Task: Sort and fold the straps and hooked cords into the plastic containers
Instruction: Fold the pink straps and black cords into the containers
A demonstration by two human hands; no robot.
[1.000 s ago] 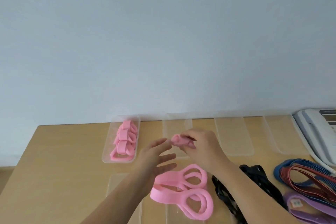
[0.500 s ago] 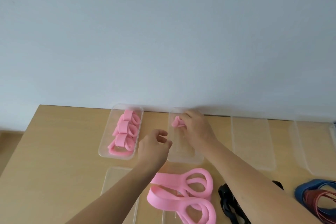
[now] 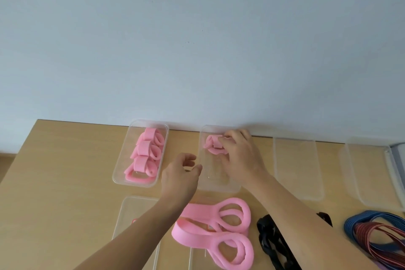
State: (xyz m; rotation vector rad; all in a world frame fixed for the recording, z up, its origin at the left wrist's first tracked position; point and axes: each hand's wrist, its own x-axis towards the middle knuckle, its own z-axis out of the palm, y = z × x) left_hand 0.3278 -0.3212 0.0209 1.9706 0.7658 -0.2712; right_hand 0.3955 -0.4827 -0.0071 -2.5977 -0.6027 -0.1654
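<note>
The right hand [image 3: 240,160] reaches into the far end of the second clear rectangular plastic container [image 3: 219,180], which serves as the landmark here. Its fingers curl around a folded pink foam strap [image 3: 212,144] and hold it at the container's far end; whether the strap rests on the container floor cannot be determined. The left hand [image 3: 180,176] hovers just left of the landmark container's left wall with its fingers loosely curled and holding nothing; contact with the wall cannot be confirmed.

To the left of the landmark container stands a first clear plastic container [image 3: 122,173] filled with folded pink foam straps [image 3: 145,155]. To the right stand two further clear plastic containers [image 3: 298,190] [image 3: 368,195]; the outer one is partly cut off. Nearer the person than the landmark container, two unfolded pink foam straps with looped ends [image 3: 219,234] lie on the tan wooden worktop [image 3: 54,182], over flat clear plastic lids [image 3: 135,215]. A black woven strap [image 3: 271,241] lies right of these, partly hidden by the right forearm. A bundle of blue and red flat cords [image 3: 377,232] runs out of the frame at the right edge.
</note>
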